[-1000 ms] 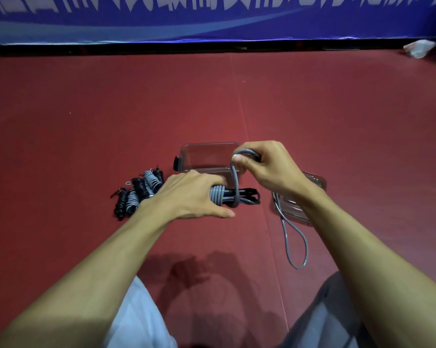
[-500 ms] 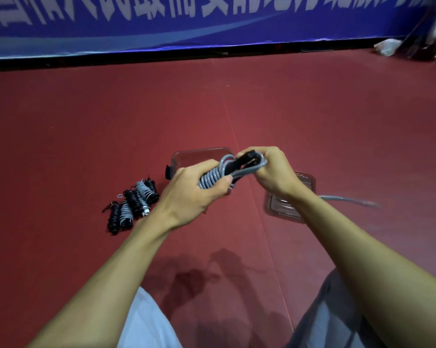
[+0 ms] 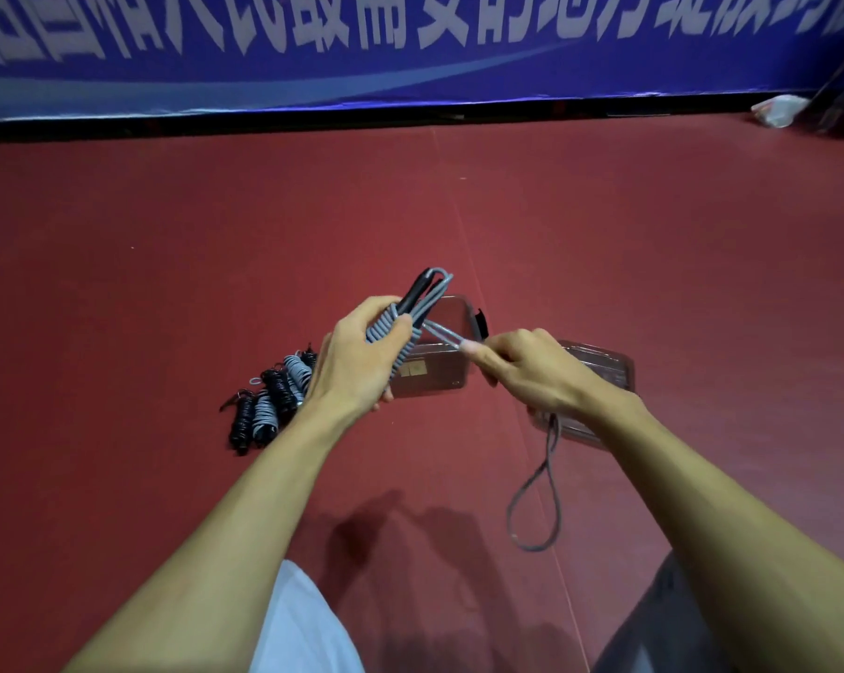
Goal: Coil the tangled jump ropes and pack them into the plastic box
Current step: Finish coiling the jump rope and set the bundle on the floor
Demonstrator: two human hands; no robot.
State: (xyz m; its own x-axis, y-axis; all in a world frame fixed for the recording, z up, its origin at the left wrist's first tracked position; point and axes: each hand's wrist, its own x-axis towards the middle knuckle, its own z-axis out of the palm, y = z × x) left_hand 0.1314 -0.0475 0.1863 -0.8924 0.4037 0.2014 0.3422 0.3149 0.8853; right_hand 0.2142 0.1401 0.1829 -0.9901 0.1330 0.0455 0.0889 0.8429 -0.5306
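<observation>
My left hand (image 3: 361, 361) grips a grey jump rope bundle (image 3: 412, 308) with black handles, tilted up and away, grey cord wound round it. My right hand (image 3: 531, 371) pinches the free grey cord, pulled taut from the bundle. The cord's loose end (image 3: 539, 497) hangs below my right wrist as a loop on the floor. Behind the hands stands the clear plastic box (image 3: 451, 376), partly hidden by them. Its clear lid (image 3: 604, 366) lies to the right, behind my right hand.
Several coiled black and grey ropes (image 3: 274, 400) lie in a pile on the red floor left of the box. A blue banner (image 3: 410, 46) runs along the far wall. A white crumpled thing (image 3: 777, 109) sits at the far right.
The bundle has tipped upright in my left hand. My right hand has moved off it to the right and down, drawing the cord taut; the loose end now hangs in a loop.
</observation>
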